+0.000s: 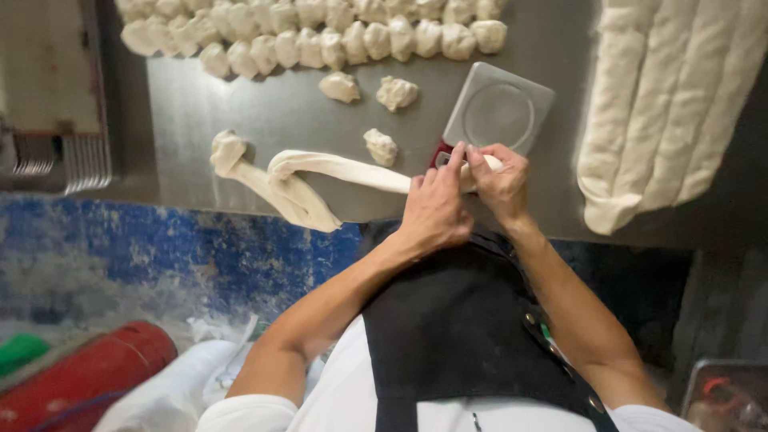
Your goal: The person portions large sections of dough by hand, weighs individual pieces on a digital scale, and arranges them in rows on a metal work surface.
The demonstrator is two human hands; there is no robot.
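The end of a long dough rope (336, 172) is pinched between the left hand (436, 210) and the right hand (500, 180). Both are closed on it beside a small scale (498, 110). Dough pieces (320, 40) are lined up on the metal table (264, 112).

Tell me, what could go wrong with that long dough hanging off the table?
The dough rope loops past the table edge, so its drooping part might slide off toward the floor. Both the left hand and right hand pinch one end beside the scale, so a hard tug could stretch the rope thin or tear off an uneven piece. The rope could also drag into the small lump and stick.
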